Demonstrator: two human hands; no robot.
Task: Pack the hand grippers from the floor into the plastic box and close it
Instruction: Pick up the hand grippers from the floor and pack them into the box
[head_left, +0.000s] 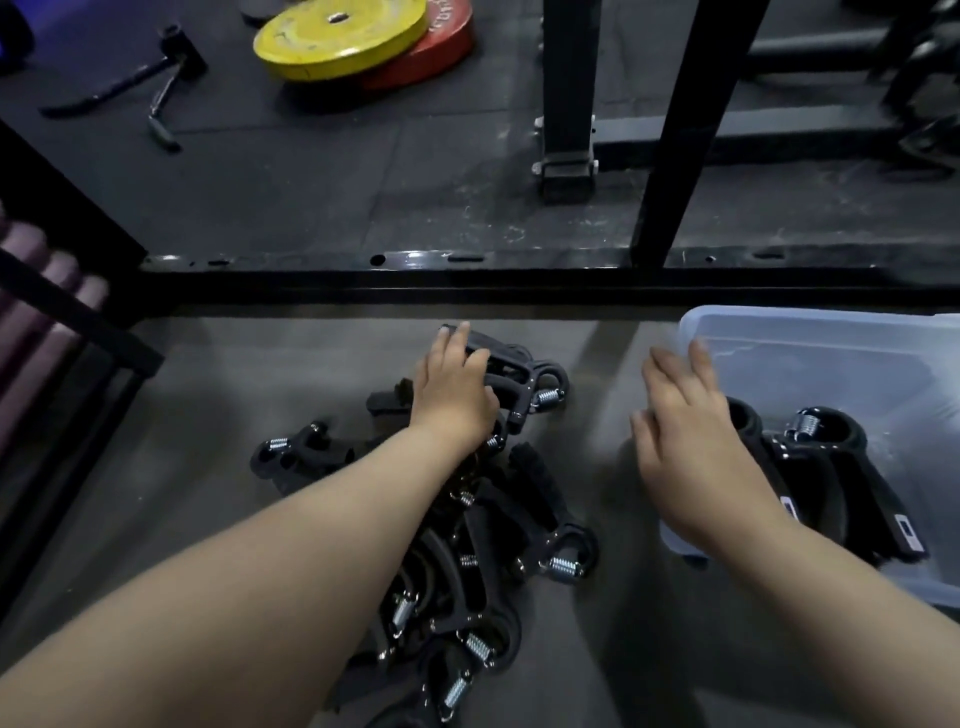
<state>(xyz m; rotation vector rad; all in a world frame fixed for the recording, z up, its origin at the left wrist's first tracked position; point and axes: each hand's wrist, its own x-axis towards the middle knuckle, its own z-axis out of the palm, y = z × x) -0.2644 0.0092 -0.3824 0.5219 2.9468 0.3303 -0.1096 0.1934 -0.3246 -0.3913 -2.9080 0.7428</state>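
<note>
Several black hand grippers with silver springs lie in a pile (483, 545) on the grey floor. My left hand (457, 387) reaches to the far end of the pile and curls its fingers round a black hand gripper (519, 374) there. A clear plastic box (810, 332) stands open at the right with two hand grippers (852, 483) inside. My right hand (691, 441) hovers over the box's left wall, fingers spread and holding nothing. No lid shows.
A black steel rack base (467, 275) runs across the floor just beyond the pile, with uprights (685, 130) behind the box. Yellow and red weight plates (363, 41) lie farther back. A dark frame and purple pads (47, 280) sit at the left.
</note>
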